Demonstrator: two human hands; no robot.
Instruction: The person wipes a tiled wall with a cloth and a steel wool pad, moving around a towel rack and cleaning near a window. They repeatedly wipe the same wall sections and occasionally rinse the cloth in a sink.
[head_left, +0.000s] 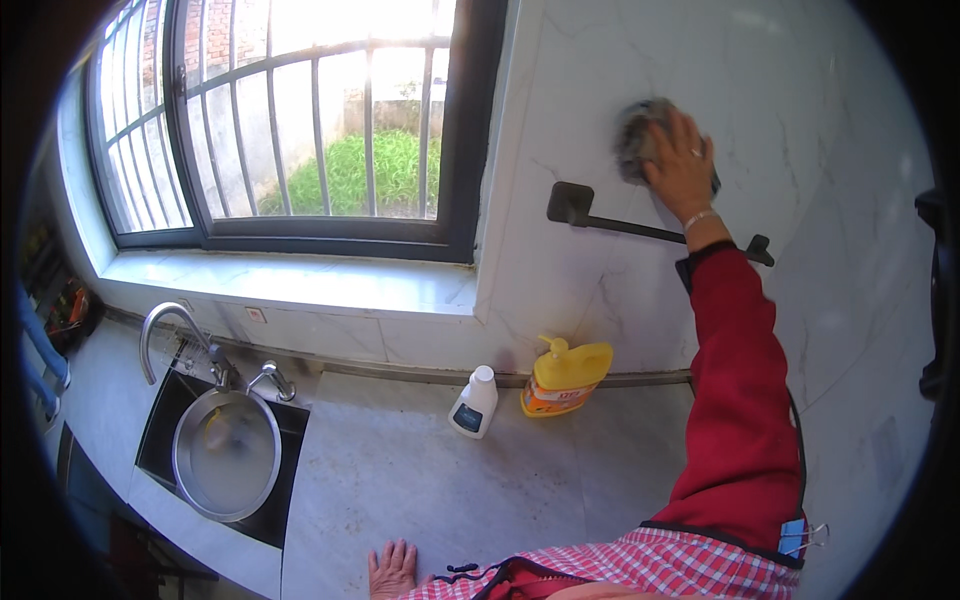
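Observation:
My right hand (681, 161) is raised high and presses a dark grey cloth (636, 139) flat against the white marbled wall (585, 90). Motion blurs the cloth. Just below that wrist, a black towel bar (634, 227) is fixed to the wall, and my red sleeve passes in front of its right part. Down at the front edge of the grey stone counter (420, 465), my left hand (393, 570) rests palm down with nothing in it, its fingers slightly apart.
A white plastic bottle (475, 405) and a yellow pump jug (566, 379) stand at the counter's back. Left of them, a steel basin (227, 517) of cloudy water sits in the black sink (296, 435) below a curved faucet (161, 315). Above is a barred window (337, 232).

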